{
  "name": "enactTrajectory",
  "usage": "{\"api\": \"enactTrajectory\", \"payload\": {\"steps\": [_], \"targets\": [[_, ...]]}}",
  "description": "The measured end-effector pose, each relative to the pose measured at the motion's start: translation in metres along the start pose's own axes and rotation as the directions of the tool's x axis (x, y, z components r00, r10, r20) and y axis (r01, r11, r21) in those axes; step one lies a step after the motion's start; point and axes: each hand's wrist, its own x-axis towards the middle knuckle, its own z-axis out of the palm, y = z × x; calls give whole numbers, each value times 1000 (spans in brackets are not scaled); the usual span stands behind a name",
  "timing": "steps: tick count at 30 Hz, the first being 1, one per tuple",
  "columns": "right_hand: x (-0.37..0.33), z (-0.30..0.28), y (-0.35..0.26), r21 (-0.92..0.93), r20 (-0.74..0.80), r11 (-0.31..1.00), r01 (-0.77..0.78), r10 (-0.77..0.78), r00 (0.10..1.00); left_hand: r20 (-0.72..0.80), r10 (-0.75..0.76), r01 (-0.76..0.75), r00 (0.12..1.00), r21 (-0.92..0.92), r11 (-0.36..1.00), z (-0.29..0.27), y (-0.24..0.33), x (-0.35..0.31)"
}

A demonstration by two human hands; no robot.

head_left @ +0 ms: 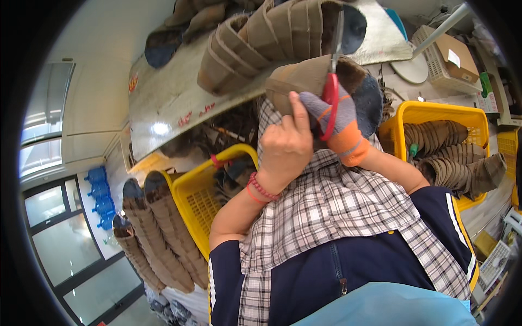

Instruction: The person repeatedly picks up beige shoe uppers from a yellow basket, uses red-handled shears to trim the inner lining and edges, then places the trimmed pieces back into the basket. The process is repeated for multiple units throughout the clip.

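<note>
The left hand (pixel 288 138) curls, one finger against the brown shoe (pixel 299 76) at the near side of the table (pixel 163 103), apparently steadying it (any grip cannot be confirmed), while the gloved right hand (pixel 341 124) grips red scissors (pixel 331 92), blades pointing far, presumably for finger clearance.

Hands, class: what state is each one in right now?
Left hand: index finger extended against the brown piece; grip unclear.
Right hand, gloved: holding red-handled scissors.
</note>
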Motion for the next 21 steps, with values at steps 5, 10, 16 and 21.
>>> {"api": "enactTrajectory", "payload": {"steps": [5, 10, 16, 21], "targets": [[38, -69, -20, -449, -105, 813, 371, -461, 881, -293, 104, -212, 950, -368, 905, 17, -31, 46], [93, -126, 17, -643, -196, 730, 231, -449, 872, -291, -312, 268, 904, -181, 946, 79, -185, 103], [168, -100, 55, 2, 190, 985, 171, -169, 967, 300, -410, 503, 861, -392, 770, 102, -223, 147], [201, -72, 73, 301, 348, 951, 70, -178, 921, 144, -298, 331, 944, -446, 832, 120, -227, 135]]}}
